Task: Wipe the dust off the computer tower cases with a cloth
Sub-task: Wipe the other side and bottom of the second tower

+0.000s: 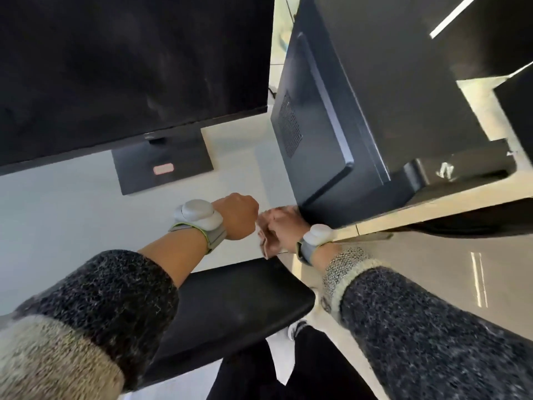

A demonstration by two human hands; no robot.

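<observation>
Left hand (239, 216) fisted, right hand (284, 226) curled beside it, both forearms outstretched

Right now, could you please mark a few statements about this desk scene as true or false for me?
1. The monitor screen is lit. False: it is dark.
2. The right hand holds the cloth at the near bottom corner of the computer tower. True.
3. A pink label sits on the monitor stand. True.
4. The left hand rests on top of the computer tower. False: it is curled beside the right hand, left of the computer tower.
</observation>
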